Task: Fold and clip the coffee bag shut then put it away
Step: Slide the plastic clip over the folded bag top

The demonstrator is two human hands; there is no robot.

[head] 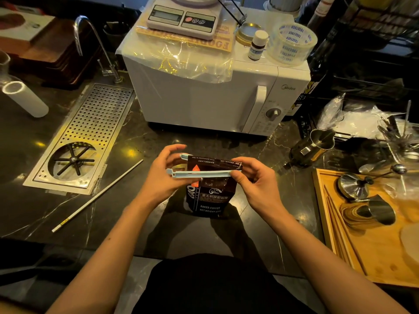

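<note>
A dark coffee bag (209, 200) stands upright on the black marble counter, its top folded over. A long pale-blue sealing clip (204, 174) lies across the bag just under the fold. My left hand (165, 175) grips the clip's hinge end at the left, thumb below and fingers curled above. Pinching the clip's other end and the bag's top corner is my right hand (254, 180). One arm of the clip runs behind the bag and the other in front.
A white microwave (204, 96) stands right behind the bag. A perforated metal drain tray (90, 132) and a white stick (99, 196) lie to the left. At the right are a metal pitcher (317, 143) and a wooden tray (374, 245) with steel tools.
</note>
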